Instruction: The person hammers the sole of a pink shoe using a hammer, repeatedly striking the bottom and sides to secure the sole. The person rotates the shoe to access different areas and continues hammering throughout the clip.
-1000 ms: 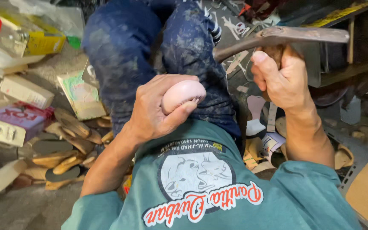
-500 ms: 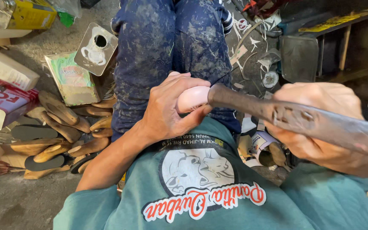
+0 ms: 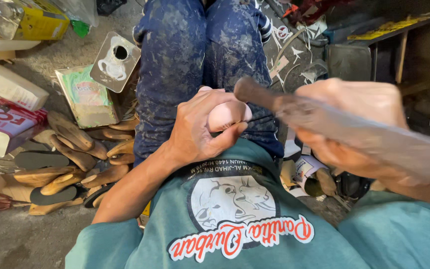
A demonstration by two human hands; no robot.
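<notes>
Over the lap, the left hand [image 3: 200, 132] grips a smooth pink block [image 3: 227, 114] while the right hand [image 3: 354, 124], closed around a long rasp [image 3: 294, 107], works its partly rounded surface, shaping unfinished.

Blurred rasp [image 3: 354, 129], cut off right

Left hand [image 3: 200, 129]: forearm bare, extended forward from the lower left across the lap, wrist straight. Fingers curled closed in a grip, thumb lying along the near side, knuckles facing up. Right hand [image 3: 349, 124]: raised close to the camera and blurred, back of the hand upward, fingers wrapped shut in a fist-like grip. Right forearm mostly hidden. Both hands sit near each other above the thighs.
</notes>
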